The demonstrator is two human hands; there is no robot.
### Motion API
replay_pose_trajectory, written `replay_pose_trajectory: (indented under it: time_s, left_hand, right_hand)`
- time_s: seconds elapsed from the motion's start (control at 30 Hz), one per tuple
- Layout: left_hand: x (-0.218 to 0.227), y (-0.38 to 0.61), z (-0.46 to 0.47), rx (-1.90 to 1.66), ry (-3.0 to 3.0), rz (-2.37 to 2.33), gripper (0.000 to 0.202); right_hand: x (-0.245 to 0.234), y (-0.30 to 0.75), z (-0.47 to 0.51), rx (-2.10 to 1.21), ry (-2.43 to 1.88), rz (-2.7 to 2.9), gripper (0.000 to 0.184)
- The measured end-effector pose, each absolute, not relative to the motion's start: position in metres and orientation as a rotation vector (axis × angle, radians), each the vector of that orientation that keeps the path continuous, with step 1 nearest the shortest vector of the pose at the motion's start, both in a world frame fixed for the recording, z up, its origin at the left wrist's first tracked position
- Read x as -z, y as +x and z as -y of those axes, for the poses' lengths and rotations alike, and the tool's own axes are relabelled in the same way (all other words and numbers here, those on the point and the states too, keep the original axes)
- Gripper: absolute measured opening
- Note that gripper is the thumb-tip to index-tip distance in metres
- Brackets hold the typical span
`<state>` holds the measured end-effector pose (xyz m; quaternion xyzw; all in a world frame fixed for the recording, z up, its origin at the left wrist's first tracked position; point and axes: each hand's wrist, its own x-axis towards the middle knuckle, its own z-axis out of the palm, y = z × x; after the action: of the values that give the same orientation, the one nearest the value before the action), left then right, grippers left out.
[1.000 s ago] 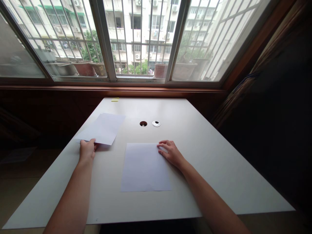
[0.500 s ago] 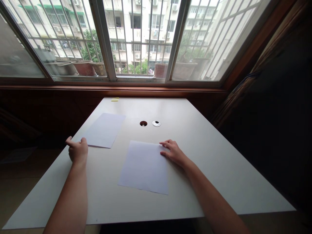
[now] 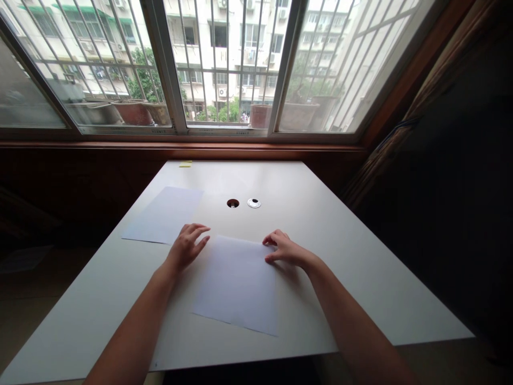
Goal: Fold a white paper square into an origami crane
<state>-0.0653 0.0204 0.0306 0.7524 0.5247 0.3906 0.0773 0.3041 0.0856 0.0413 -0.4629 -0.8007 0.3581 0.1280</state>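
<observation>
A white sheet of paper (image 3: 236,283) lies in front of me on the white table. At its top right corner, my right hand (image 3: 287,249) is open, thumb and forefinger apart, their tips at the paper's edge. Just left of the same sheet's top left corner is my left hand (image 3: 187,247), holding nothing, with fingers and thumb spread toward it. I cannot tell whether it touches the table. Farther back on the left lies a second white sheet (image 3: 162,214), whose near right corner is partly hidden by my left hand.
The white table (image 3: 360,299) reaches back to the window. Toward its far side are a round cable hole (image 3: 233,203) and a loose round cover (image 3: 254,203). Yellow strips (image 3: 185,164) lie at the far left edge. A dark curtain (image 3: 385,144) hangs on the right.
My left hand has moved right, from the far sheet's near left corner to beside the near sheet. My right hand stays at that sheet's corner. The view has shifted slightly.
</observation>
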Motion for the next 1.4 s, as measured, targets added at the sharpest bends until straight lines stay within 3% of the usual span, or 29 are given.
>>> replay_pose_trajectory:
  time_s: [0.2,0.43,0.73,0.9,1.17,1.4]
  left_hand:
    - [-0.019,-0.046,-0.024,-0.931,2.349,-1.415,0.036]
    - [-0.017,-0.044,-0.024,-0.948,2.115,-1.373,0.036]
    - [-0.024,-0.040,-0.022,-1.287,1.276,-1.230,0.047]
    - [-0.024,-0.030,-0.022,-1.447,1.055,-1.185,0.053]
    - [-0.025,-0.025,-0.020,-1.522,1.018,-1.255,0.060]
    - [-0.035,-0.026,-0.013,-1.238,0.802,-1.078,0.067]
  right_hand:
    - [-0.046,0.303,-0.083,-1.126,-1.342,2.315,0.045]
    - [-0.040,0.303,-0.081,-1.251,-1.232,2.152,0.031]
    - [-0.036,0.294,-0.077,-1.477,-1.089,1.648,0.053]
    - [-0.032,0.262,-0.062,-1.733,-1.005,1.227,0.047]
    - [-0.029,0.231,-0.051,-1.768,-0.987,1.004,0.037]
    - [-0.030,0.231,-0.049,-1.717,-0.935,0.916,0.034]
